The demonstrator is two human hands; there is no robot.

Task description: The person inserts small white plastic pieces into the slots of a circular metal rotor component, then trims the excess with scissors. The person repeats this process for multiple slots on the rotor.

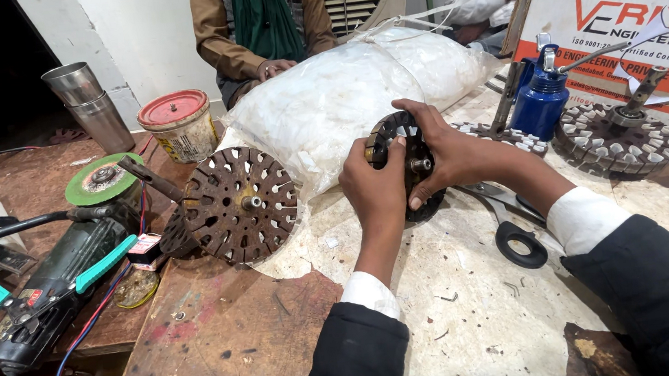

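Note:
Both my hands hold a round slotted metal stator core (397, 143) upright over the bench. My left hand (374, 193) grips its left and lower rim. My right hand (444, 153) wraps over its top and right side, fingers curled around the rim near the centre shaft. White paper strips sit in some of its slots. A larger rusty stator core (240, 204) with a centre shaft leans on the bench to the left of my hands, apart from them.
A large white plastic sack (341, 89) lies behind the cores. Black-handled scissors (517, 237) lie under my right forearm. A blue oil can (540, 99), another stator (616, 136), a cardboard box (621, 21), an angle grinder (56, 272), a red-lidded tin (179, 125), steel cups (89, 105). Two people sit opposite.

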